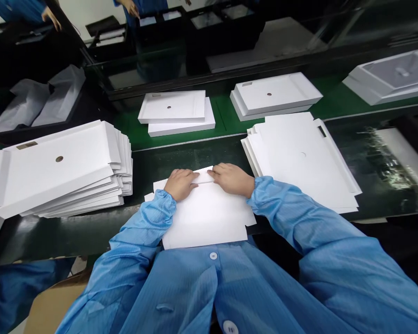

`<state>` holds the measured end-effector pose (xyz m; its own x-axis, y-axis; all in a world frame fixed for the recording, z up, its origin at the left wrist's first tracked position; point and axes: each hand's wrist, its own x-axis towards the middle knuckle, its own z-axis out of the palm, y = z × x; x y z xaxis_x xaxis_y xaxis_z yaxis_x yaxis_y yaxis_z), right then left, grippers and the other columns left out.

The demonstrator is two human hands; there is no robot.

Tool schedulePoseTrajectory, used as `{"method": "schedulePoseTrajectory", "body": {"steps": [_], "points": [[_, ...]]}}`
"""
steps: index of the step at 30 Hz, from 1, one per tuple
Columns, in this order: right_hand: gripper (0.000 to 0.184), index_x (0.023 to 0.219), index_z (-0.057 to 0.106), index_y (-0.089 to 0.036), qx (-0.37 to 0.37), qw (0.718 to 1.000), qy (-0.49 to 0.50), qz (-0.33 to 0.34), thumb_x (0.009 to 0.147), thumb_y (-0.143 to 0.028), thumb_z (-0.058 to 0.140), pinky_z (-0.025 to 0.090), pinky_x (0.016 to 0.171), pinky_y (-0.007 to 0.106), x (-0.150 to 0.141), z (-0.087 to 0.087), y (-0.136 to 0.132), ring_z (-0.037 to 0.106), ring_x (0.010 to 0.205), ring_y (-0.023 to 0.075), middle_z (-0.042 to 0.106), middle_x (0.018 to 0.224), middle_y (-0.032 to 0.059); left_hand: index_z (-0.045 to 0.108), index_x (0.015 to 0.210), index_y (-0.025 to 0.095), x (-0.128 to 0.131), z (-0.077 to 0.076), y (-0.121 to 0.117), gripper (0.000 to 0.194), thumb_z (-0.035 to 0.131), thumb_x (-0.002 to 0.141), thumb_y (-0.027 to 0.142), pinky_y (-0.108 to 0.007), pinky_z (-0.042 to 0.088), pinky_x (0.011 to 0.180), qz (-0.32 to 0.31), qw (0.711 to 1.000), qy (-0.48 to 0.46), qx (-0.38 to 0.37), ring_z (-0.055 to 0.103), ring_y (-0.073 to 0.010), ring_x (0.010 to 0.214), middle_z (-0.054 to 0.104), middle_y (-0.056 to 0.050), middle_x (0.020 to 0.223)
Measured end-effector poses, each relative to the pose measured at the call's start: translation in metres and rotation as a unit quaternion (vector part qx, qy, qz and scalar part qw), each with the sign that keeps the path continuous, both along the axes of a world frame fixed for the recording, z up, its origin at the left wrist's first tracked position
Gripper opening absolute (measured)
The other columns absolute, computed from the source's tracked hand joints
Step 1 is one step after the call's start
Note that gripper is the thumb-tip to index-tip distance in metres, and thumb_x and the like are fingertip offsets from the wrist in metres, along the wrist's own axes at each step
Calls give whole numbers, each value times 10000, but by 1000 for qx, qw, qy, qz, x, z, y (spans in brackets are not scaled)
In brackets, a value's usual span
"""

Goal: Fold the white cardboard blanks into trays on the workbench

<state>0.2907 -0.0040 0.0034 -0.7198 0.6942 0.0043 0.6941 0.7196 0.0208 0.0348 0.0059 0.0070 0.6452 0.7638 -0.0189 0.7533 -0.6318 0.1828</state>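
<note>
A flat white cardboard box blank lies on the dark bench in front of me, its near edge against my coat. My left hand is closed on its far edge, fingers curled over and thumb pointing inward. Close beside it, my right hand grips the same edge, with its thumb pressed near a narrow folded strip between the hands. The fingertips beyond that edge are partly hidden. To the right is a pile of flat white blanks. A tall stack of part-folded white trays stands to the left.
Beyond the bench edge runs a green conveyor belt. It carries white box trays, another pair of trays and a white box at far right. Clear plastic wrap lies right. Co-workers' hands show across the line.
</note>
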Motion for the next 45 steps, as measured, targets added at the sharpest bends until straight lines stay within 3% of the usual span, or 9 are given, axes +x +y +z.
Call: {"method": "schedulePoseTrajectory", "body": {"steps": [6,11,15,19,23,26,29,34,45], "points": [[395,1280,595,-17,28,999,-34,30,980,-132,365,344,791,384,-9,-6,-2,520,957,276,636,1043,182,674,1229,199,7,-16,-10,303,525,976,273,-428,391,927,-23,996,14,85,555,-275,1102,654,-127,1151],[386,1240,613,-19,36,997,-58,18,979,-105,342,360,764,390,-13,-5,-9,539,960,284,640,1070,190,694,1170,179,11,-20,-16,289,478,987,235,-423,398,868,-17,991,13,135,549,-271,1056,639,-142,1141],[392,1273,602,-41,14,997,-78,10,997,-115,333,388,741,376,-12,-4,-12,568,973,276,650,1092,187,711,1112,147,13,-23,-16,299,444,999,218,-405,401,789,-25,990,18,140,558,-247,917,636,-127,933],[391,1291,597,-82,-2,996,-86,-4,1023,-154,322,407,744,358,-9,0,-15,584,1005,263,656,1127,173,724,1055,138,11,-23,-14,336,400,1020,217,-401,398,762,-45,986,17,158,566,-237,878,632,-124,882],[424,1406,507,-85,22,996,-86,-10,1021,-154,344,402,757,356,4,3,-12,586,1017,255,663,1153,170,683,1206,158,4,-18,-11,327,424,1008,184,-394,407,767,-67,986,23,150,587,-225,862,663,-112,916],[355,1277,611,-105,38,994,-98,1,1024,-181,374,374,744,356,17,3,-9,592,960,252,682,1071,151,667,1251,194,0,-15,-10,328,457,1000,177,-379,414,776,-85,987,26,136,602,-213,870,680,-96,931],[310,1084,687,-103,39,993,-112,29,1014,-175,394,342,729,357,25,-1,-10,584,891,242,686,985,145,712,1149,191,0,-16,-12,299,443,1026,238,-369,415,760,-93,985,23,141,612,-212,887,687,-94,926],[306,1044,699,-68,69,991,-112,30,971,-110,405,312,719,380,22,-7,-21,551,894,267,672,987,172,713,1120,169,4,-25,-18,325,410,1042,255,-370,412,735,-88,982,17,163,610,-211,871,683,-103,918],[320,988,727,-55,50,995,-89,26,932,-75,413,317,723,397,18,-10,-24,526,881,282,664,990,201,686,1147,116,11,-33,-29,345,369,1022,166,-414,423,791,-68,986,-1,155,595,-240,912,670,-140,937]]}}
